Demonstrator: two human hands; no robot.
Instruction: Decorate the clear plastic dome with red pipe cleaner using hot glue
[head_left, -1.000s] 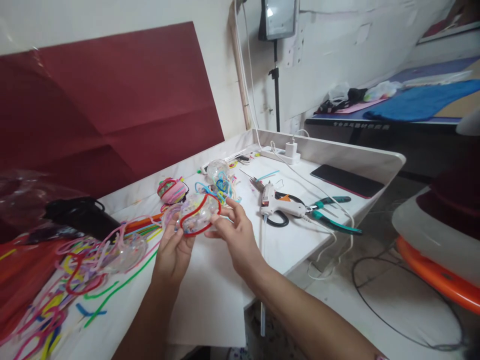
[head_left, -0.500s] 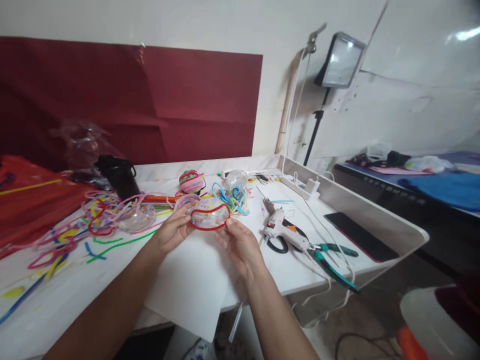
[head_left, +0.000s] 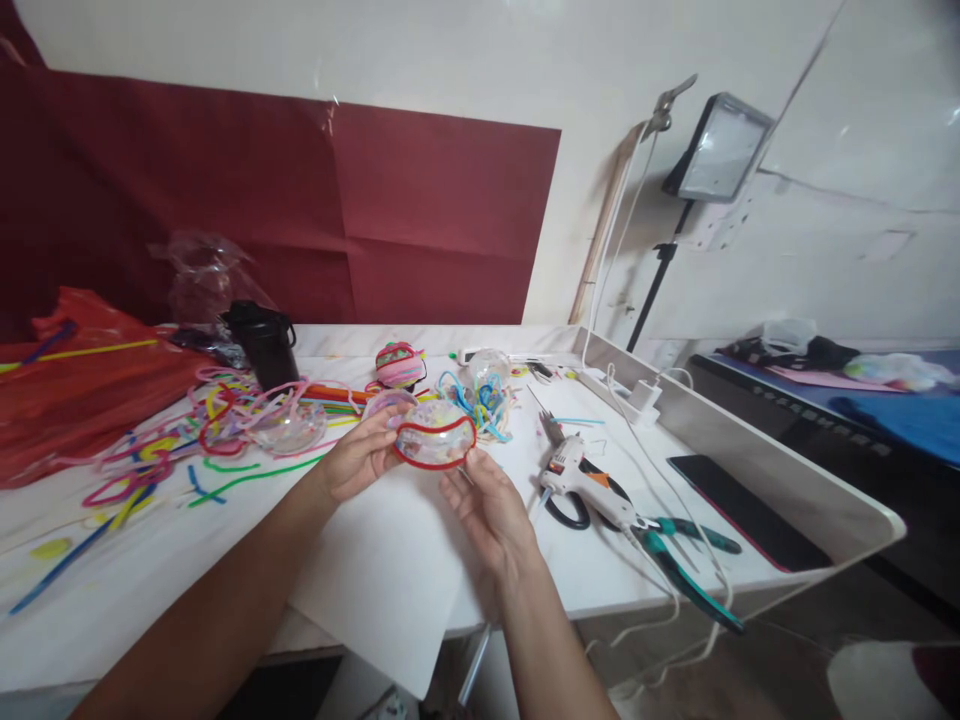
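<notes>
Between my two hands is a clear plastic shell (head_left: 436, 440), its curved opening edged by a red pipe cleaner (head_left: 433, 466). My left hand (head_left: 358, 458) pinches the left end of the shell between thumb and fingers. At the right end, my right hand (head_left: 489, 505) grips the rim with thumb and fingertips, the other fingers curled below. The shell is held above a white sheet of paper (head_left: 382, 570) at the table's front. Just behind it lie a blue bundle of pipe cleaners (head_left: 484, 400) and a pink ball-shaped piece with a red edge (head_left: 400, 367).
On the right lie a white glue gun (head_left: 592, 490), green-handled pliers (head_left: 686, 585), black-handled scissors (head_left: 568, 512) and a black phone-like slab (head_left: 742, 510). Loose pipe cleaners (head_left: 217, 425), another clear shell (head_left: 289, 428) and a black bottle (head_left: 262, 345) are on the left. A white cord (head_left: 675, 470) crosses the table.
The view has shifted, so the table and wall appear farther right and slightly lower. Both hands keep their hold on the red-edged shell, which has barely turned.
</notes>
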